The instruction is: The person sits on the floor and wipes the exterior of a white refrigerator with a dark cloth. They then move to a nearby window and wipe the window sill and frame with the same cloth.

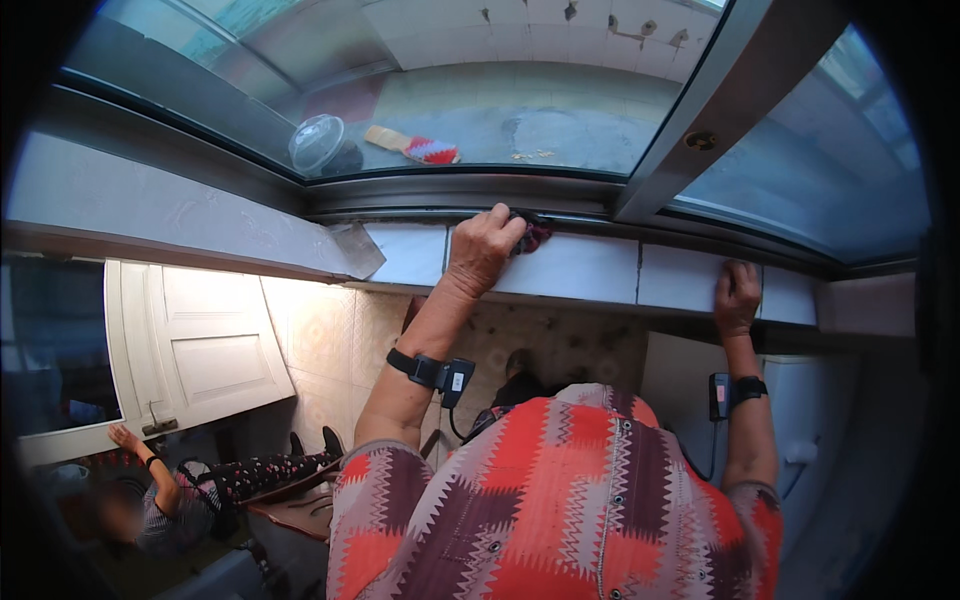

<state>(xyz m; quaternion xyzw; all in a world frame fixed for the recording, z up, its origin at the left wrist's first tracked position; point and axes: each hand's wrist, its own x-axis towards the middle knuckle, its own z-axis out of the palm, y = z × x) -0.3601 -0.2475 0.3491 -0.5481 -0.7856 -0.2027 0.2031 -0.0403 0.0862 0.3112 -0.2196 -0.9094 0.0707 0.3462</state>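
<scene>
My left hand (486,246) grips a dark, crumpled cloth (535,234) with some purplish red in it. The cloth lies against the lower metal track (420,211) of the window, at the back edge of the white tiled sill (585,264). Farther right, my right hand (738,298) rests on the front part of the same sill with its fingers bent. Its palm side is hidden, so I cannot tell whether anything is in it. The metal window frame (701,112) slants up between the two panes.
Behind the glass are a clear plastic lid or bowl (316,144) and a wooden-handled brush (412,145). At lower left, another person's hand (127,437) touches a cream panelled door (225,356). A brown chair (296,514) stands near that person. A white cabinet-like appliance (814,405) is at right.
</scene>
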